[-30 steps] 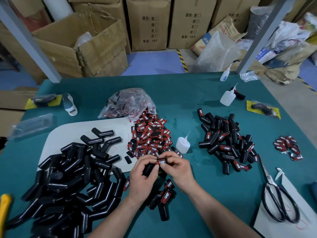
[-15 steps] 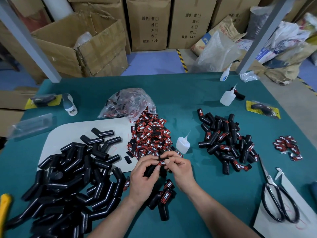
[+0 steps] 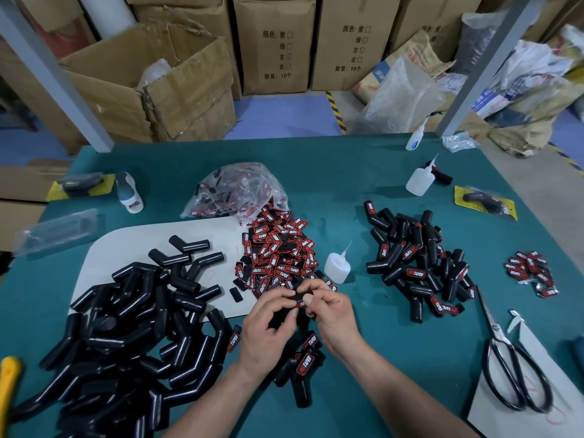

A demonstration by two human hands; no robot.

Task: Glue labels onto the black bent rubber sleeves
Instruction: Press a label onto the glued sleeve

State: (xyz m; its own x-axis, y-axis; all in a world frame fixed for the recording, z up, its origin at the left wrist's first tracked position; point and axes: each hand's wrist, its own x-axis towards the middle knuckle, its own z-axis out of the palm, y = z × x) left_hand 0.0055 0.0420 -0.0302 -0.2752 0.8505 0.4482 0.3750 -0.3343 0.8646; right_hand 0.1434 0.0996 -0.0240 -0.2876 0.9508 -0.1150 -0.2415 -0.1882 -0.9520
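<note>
Head view: bare green table mat lies open to the right of the hands. The label pile and glue bottle stand just beyond them. Since 0.5 s ago, both hands sit slightly nearer the pile. The left hand grips the black bent sleeve above the mat. The right hand pinches its red label, which is mostly covered.

held sleeve mostly hidden by left hand and right hand; its label barely shows. yellow tool cut off at left edge.

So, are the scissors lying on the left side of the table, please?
No, the scissors lie at the right of the table, near its edge.
</note>
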